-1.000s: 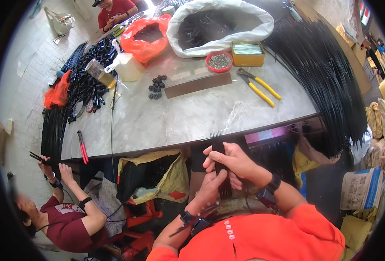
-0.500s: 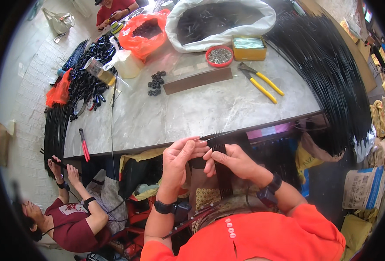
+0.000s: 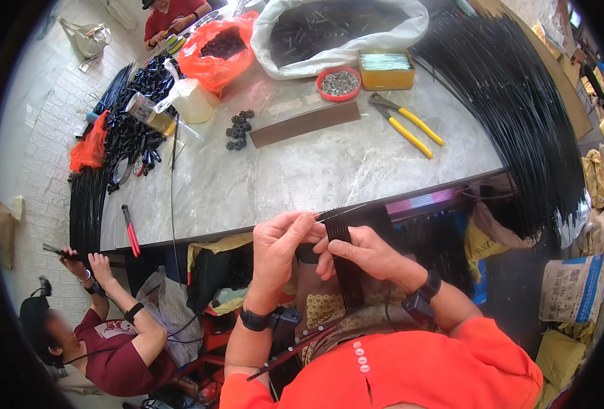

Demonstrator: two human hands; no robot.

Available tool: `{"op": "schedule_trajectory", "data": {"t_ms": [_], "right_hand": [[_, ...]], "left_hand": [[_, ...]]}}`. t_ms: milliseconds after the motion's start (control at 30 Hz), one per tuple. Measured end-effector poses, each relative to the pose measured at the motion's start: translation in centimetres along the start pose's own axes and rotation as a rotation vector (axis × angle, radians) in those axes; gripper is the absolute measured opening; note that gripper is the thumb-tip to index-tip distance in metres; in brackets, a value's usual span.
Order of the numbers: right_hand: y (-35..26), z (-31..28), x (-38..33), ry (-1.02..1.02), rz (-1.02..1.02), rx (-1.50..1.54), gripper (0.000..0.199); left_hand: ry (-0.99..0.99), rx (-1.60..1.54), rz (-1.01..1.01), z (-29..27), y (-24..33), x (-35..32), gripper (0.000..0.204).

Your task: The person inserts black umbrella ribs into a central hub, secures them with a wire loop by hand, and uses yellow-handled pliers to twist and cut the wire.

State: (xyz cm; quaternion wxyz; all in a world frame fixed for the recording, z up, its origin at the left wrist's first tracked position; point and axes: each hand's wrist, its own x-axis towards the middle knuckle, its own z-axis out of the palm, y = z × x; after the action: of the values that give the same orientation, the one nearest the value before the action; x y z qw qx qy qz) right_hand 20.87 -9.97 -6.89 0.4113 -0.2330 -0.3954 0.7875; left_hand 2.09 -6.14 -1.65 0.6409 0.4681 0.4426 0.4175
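Note:
My right hand (image 3: 367,253) grips a flat black band of thin strips (image 3: 350,290) lying side by side, its thumb across the front. The comb-like upper ends of the band stand just below the table edge, and its lower part hangs towards my lap. Close beside it, my left hand (image 3: 278,245) pinches a thin, light wire-like piece (image 3: 343,213) between thumb and fingers. That piece crosses the strips near their tips; its exact kind is too small to tell. Fingers of both hands nearly meet behind the band and partly hide it.
On the grey marbled table (image 3: 302,163) lie yellow-handled pliers (image 3: 411,129), a brown flat bar (image 3: 305,124), a red dish of small metal parts (image 3: 339,84) and a yellow box (image 3: 386,78). Long black rods (image 3: 520,116) cover the right end. A co-worker (image 3: 128,347) sits at left, another across the table.
My left hand has shifted slightly, and the thin piece now reaches across the strips' tips. My right hand keeps its grip. The co-worker at left has moved their hands slightly leftward.

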Motion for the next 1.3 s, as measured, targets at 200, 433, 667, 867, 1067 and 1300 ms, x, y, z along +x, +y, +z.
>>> {"op": "schedule_trajectory", "data": {"t_ms": [200,433,667,867,1067,1300], "right_hand": [[0.3,-0.2,-0.2,-0.054,-0.008,0.018,0.033],[0.2,-0.5,-0.3,-0.113,0.015,0.02,0.034],[-0.6,-0.9,-0.1,-0.15,0.076,0.046,0.027],[-0.3,-1.7,-0.1,-0.207,0.058,0.009,0.027],[-0.7,-1.3,-0.3,-0.225,0.068,0.055,0.028],[-0.1,-1.3,-0.2,-0.221,0.03,0.042,0.028]], "left_hand": [[-0.029,-0.067,-0.011,-1.0,-0.9,-0.8,0.021],[-0.001,-0.015,0.003,-0.1,-0.5,-1.0,0.025],[-0.01,-0.023,-0.015,0.9,-0.6,-1.4,0.035],[0.001,-0.006,-0.024,1.4,-0.7,-1.5,0.036],[0.016,-0.039,-0.027,1.2,-1.1,-1.7,0.031],[0.013,-0.104,-0.111,2.3,-0.2,-1.7,0.014]]}}
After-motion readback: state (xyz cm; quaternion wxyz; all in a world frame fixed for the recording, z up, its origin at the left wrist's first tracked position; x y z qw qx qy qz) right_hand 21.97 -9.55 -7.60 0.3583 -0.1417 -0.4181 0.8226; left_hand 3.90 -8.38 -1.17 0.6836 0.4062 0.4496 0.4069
